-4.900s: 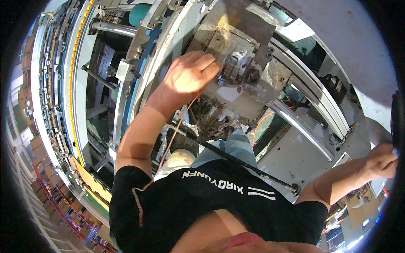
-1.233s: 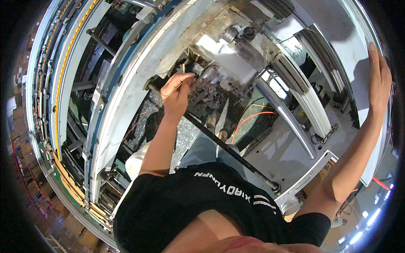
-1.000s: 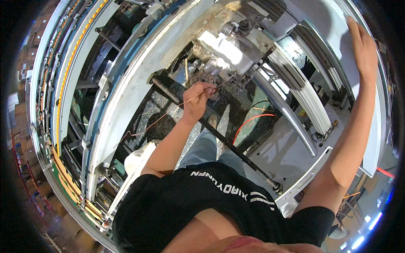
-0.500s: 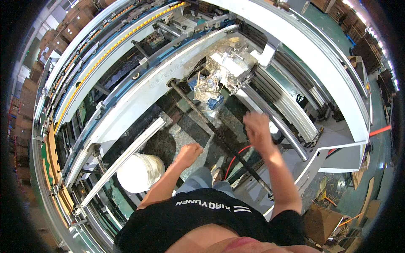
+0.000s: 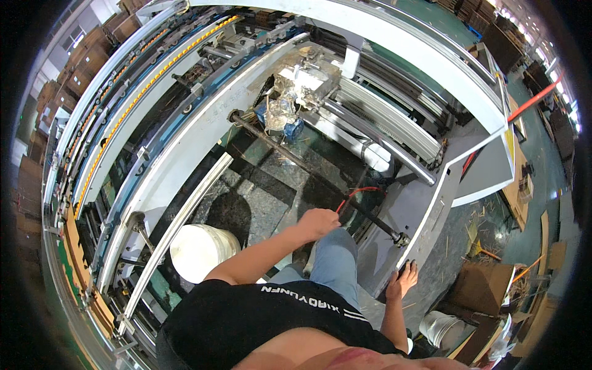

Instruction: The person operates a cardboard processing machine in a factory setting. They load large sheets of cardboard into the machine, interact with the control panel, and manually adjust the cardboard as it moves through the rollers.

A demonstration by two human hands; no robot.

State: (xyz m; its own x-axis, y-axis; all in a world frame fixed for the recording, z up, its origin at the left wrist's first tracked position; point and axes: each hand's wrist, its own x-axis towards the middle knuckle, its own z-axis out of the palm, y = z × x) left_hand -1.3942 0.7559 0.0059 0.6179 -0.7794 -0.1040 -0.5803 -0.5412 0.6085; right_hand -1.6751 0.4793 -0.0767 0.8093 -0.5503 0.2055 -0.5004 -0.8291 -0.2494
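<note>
My left hand (image 5: 319, 224) is closed, knuckles up, over my raised left-of-centre knee area. A red hose (image 5: 359, 190) runs up to its fingers; I cannot tell whether it is held or only passes behind. My right hand (image 5: 402, 282) has its fingers curled over the near end of a grey metal panel (image 5: 431, 225) on the machine's right side. A long dark shaft (image 5: 296, 161) crosses the pit in front of me, its near end meeting that panel. Beyond it sits a dirty, greasy mechanism (image 5: 290, 98) with a blue part (image 5: 294, 129).
A white bucket (image 5: 200, 253) stands left, beside a pale rail (image 5: 185, 225). Conveyor rails with yellow rollers (image 5: 148, 83) curve along the far left. At right lie a cardboard box (image 5: 484, 287), a second white bucket (image 5: 439, 327) and straw-like scraps. A metal rod (image 5: 394, 151) slopes ahead.
My right hand has come down from above the pit to the panel's edge. My left hand has moved right, near the red hose. My body and view have shifted right, and one leg is lifted forward.
</note>
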